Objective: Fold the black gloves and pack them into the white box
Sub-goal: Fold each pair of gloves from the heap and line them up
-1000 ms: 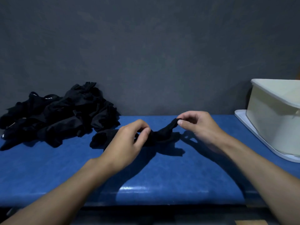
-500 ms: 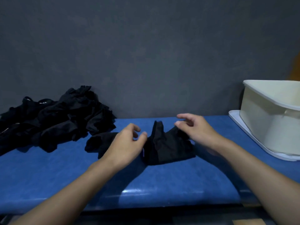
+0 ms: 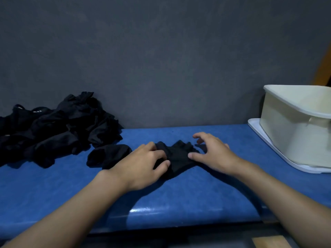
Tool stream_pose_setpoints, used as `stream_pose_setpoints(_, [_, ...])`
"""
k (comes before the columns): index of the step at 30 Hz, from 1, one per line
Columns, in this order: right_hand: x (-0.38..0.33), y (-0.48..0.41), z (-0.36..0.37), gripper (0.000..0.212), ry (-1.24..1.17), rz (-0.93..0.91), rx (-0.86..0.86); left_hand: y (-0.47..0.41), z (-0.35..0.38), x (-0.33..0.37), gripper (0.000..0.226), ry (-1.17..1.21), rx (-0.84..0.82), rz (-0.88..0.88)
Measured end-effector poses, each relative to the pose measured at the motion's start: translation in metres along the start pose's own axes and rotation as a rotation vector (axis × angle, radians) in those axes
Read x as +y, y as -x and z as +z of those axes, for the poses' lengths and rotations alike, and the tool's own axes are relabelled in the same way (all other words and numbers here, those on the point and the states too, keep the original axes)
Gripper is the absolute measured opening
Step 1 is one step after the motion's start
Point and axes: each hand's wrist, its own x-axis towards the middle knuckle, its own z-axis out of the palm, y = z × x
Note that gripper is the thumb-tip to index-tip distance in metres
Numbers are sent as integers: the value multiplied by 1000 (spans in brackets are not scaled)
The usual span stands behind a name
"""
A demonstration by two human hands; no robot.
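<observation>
Black glove is spread on the tabletop, lengthwise away; its left edge is pinched by the left grip, its right pressed by the released right grip, nearer the white box
</observation>
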Motion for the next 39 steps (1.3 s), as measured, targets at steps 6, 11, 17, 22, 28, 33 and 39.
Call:
stream_pose_setpoints(6, [-8, 2, 10, 22, -112, -180, 64, 6, -10, 2, 33, -84, 121, 19])
stream_pose_setpoints(11, [-18, 4, 23, 42, -175, -247, 17, -4, -5, -12, 45, -2, 155, 22])
stream_pose_setpoints(17, [-14, 0, 20, 73, 36, -200, -189, -7, -2, -26, 68, -167, -83, -24])
stream_pose_setpoints(22, [-13, -4, 16, 79, 166, -162, -338, -11, -3, -28, 81, -287, -201, -83])
stream_pose_setpoints(28, [-14, -9, 14, 78, 151, -181, -328, -11, -3, -28, 80, -262, -188, -87])
stream_pose_setpoints(33, [-9, -7, 20, 79, 79, -237, -308, -7, 1, -26, 79, -263, -115, -56])
stream_pose_setpoints(39, [-5, -5, 15, 73, 120, -220, -306, -7, 4, -18, 74, -189, -152, -56])
